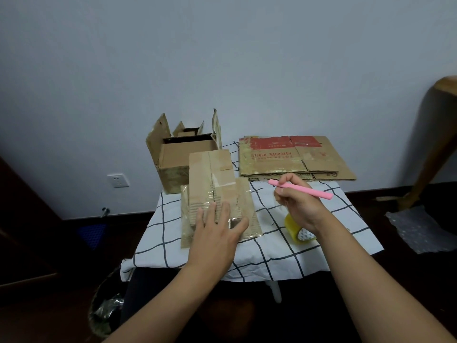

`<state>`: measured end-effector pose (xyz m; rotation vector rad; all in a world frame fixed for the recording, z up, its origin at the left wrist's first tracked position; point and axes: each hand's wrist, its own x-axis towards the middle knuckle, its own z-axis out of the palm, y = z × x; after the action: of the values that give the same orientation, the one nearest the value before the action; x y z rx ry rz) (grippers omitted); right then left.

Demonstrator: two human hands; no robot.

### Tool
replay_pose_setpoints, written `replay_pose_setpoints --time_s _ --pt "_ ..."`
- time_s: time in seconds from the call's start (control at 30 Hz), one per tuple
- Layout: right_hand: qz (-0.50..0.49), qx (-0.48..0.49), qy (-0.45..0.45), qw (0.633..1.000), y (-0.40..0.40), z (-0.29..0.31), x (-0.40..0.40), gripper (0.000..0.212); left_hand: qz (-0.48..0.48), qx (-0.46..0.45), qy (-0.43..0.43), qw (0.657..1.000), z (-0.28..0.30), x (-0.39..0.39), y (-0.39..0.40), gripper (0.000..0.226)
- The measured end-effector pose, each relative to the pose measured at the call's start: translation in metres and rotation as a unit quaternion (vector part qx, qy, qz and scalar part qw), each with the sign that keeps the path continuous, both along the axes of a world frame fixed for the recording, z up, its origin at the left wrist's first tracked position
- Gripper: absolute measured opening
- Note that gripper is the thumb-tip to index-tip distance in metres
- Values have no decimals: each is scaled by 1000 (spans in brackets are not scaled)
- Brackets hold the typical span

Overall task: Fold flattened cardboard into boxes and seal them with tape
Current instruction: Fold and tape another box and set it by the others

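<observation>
**Blade near a taped seam**

The left hand [214, 227] lay spread flat on the taped box [214, 191] on the tabletop [269, 258]; the right hand [300, 204] gripped a pink cutter [300, 188] above the tape roll [298, 230]. A slip could have slit the seam or nicked the bracing fingers [211, 211]

bare cloth [329, 233] lies open at right; the open box [183, 157] and flat cardboard [291, 157] block the back.

Plain pale wall [222, 58], socket [118, 180] low left, dark floor [408, 280], wooden furniture leg [430, 144] right, dim light.
</observation>
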<state>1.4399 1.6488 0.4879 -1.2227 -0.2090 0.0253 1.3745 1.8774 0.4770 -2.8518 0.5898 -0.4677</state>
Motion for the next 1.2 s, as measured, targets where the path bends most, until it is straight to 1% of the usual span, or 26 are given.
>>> replay_pose_setpoints --time_s 0.1,0.23,0.33,0.47,0.53,0.6,0.73,0.83,0.9,1.0,1.1,1.2 --pt "-8 -5 -1 1000 -4 1 2 28 5 4 -2 1000 -1 0 -3 63" --pt "-38 52 15 998 -19 12 1 33 5 1 -1 1000 0 0 -3 58" --pt "-59 86 13 994 -27 23 0 34 4 -3 -11 1000 -1 0 -4 60" --pt "-50 111 -7 993 -23 37 -1 31 -8 -14 -23 1000 -2 2 -4 61" --pt "-41 96 -14 994 -12 42 -1 29 -11 -16 -25 999 -2 2 -3 56" --pt "-43 66 -13 997 2 42 1 31 -17 -32 -27 999 -2 1 -4 56" --pt "-81 18 7 997 28 33 1 33 -33 -78 -26 996 2 -1 3 71" --pt "-125 14 8 992 38 31 0 30 -36 -127 2 991 5 0 16 65" --pt "-146 1 -6 989 43 31 -1 33 -44 -162 16 986 6 1 25 58" --pt "-170 -30 -45 984 49 34 -6 38 -53 -187 -11 981 6 0 33 51" --pt "-189 -80 -73 976 56 39 -9 41 -28 -206 -58 976 0 -4 35 52" --pt "-209 -132 -89 965 59 38 -9 44 -14 -234 -70 970 -7 -7 36 56"
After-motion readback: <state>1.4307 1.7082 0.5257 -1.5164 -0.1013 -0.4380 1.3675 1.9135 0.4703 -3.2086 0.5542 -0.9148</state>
